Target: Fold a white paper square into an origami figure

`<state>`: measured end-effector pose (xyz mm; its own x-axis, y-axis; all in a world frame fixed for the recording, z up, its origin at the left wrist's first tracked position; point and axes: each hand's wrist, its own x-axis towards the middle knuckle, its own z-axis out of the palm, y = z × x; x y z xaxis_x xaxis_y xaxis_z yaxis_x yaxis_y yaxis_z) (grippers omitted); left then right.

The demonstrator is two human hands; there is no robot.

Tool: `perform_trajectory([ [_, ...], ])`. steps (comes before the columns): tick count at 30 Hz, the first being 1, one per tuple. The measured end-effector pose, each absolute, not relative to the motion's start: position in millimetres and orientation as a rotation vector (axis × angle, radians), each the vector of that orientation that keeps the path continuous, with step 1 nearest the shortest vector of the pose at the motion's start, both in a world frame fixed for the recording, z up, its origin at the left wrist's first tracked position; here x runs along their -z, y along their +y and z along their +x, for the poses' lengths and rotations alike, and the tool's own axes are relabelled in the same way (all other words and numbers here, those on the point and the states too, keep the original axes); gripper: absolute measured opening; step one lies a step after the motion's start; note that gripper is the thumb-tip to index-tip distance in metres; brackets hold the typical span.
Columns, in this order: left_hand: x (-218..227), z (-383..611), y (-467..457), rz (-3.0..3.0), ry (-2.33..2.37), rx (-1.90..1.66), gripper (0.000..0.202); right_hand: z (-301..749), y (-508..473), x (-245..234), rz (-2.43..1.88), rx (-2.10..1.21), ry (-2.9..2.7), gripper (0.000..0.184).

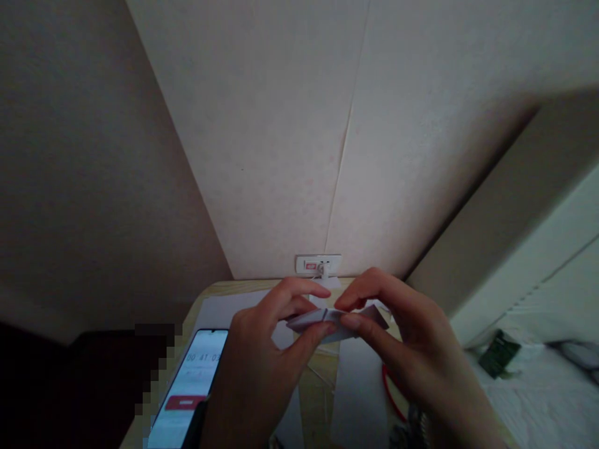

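Between my two hands, above the small wooden table, is a folded piece of white paper (340, 334) with pointed ends and creases. My left hand (276, 340) pinches its left part, the thumb in front and the fingers behind. On the right part, my right hand (397, 318) pinches the paper between thumb and index finger. Both thumbs nearly meet at the middle of the fold. The fingers hide some of the paper.
A phone (191, 380) with a running timer lies left on the wooden table (215, 289). White paper sheets (358, 386) lie beneath my hands. A red cord (390, 393) curves at the right. Behind, a wall socket (318, 264) holds a plug. A dark green packet (499, 353) lies far right.
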<state>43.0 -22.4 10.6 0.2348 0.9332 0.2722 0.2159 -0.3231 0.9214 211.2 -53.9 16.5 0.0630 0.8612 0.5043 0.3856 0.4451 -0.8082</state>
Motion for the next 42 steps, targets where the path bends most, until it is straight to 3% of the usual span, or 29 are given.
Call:
perform_trajectory([
  [8,-10.9,46.1,-25.2,1.782,1.04,-1.152,0.021,205.3,-59.1,-19.9,-1.196,-0.397,-1.548,0.023],
  [14,-12.5,47.2,-23.1,1.711,1.037,-1.077,0.02,207.2,-56.2,-18.1,-1.155,-0.415,-1.576,0.016],
  [24,-4.3,52.5,-19.7,1.637,0.956,-1.11,0.051,210.5,-53.5,-17.9,-1.203,-0.419,-1.514,0.018],
  [33,-4.0,50.0,-17.0,1.612,0.964,-1.174,0.046,214.9,-50.0,-22.5,-1.197,-0.502,-1.496,0.009],
  [42,-14.5,59.0,-29.2,1.322,0.968,-1.303,0.052,207.6,-60.3,-19.0,-1.175,-0.598,-1.318,0.02],
])
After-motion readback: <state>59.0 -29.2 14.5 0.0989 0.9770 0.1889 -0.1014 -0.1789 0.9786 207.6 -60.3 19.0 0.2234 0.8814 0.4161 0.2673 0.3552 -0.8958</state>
